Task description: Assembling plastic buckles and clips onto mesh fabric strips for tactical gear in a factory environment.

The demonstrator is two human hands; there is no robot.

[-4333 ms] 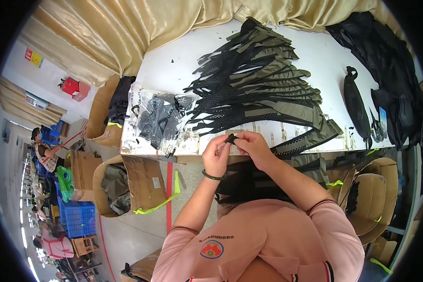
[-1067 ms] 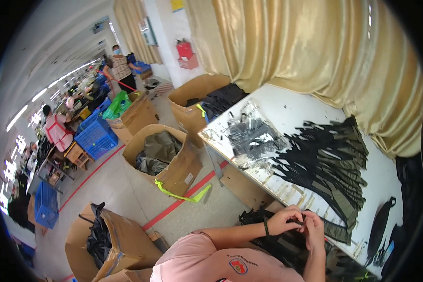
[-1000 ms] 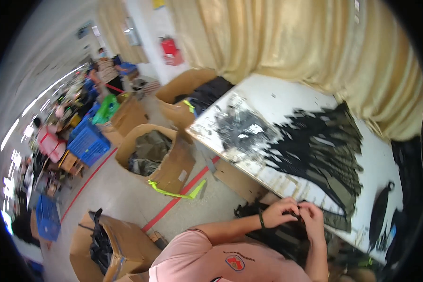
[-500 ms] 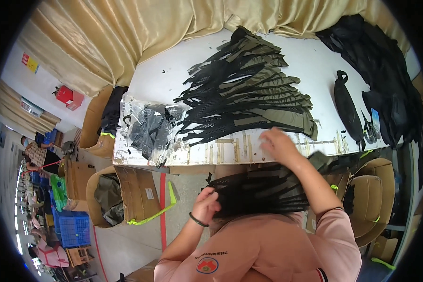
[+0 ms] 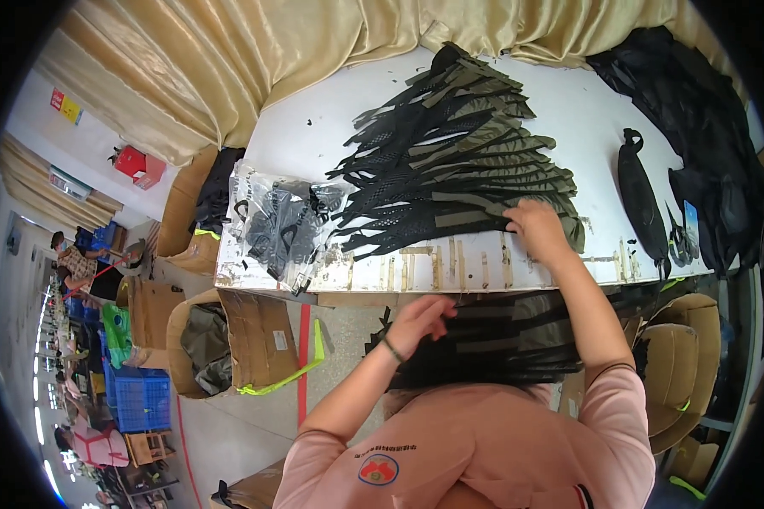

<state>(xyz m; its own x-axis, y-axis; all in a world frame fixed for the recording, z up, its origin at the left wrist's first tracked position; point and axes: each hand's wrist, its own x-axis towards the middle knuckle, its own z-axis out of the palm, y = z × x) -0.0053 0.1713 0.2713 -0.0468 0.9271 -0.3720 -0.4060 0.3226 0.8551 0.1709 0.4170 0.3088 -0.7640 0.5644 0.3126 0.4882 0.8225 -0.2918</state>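
Note:
A fanned row of black mesh and olive fabric pieces [image 5: 450,170] covers the middle of the white table. My right hand [image 5: 538,227] is at the nearest piece of the row, fingers bent and pinching its olive part by the front edge. Across my lap lies a second pile of black and olive fabric pieces [image 5: 492,339]. Over the left end of that pile hovers my left hand [image 5: 423,324], fingers apart and holding nothing. A clear plastic bag [image 5: 284,225] of black buckle-like parts rests left of the row.
To the right lie a black padded strap [image 5: 641,199], scissors [image 5: 677,242] and heaped black fabric [image 5: 696,127]. Cardboard boxes [image 5: 263,339] stand left of my lap, another box [image 5: 675,365] right. A gold curtain [image 5: 331,42] hangs behind the table [image 5: 297,127]. Other people work far left.
My right hand has moved up from the table's front edge onto the nearest piece in the row. My left hand has left the lap pile's left edge, moving right and up, with its fingers spreading.

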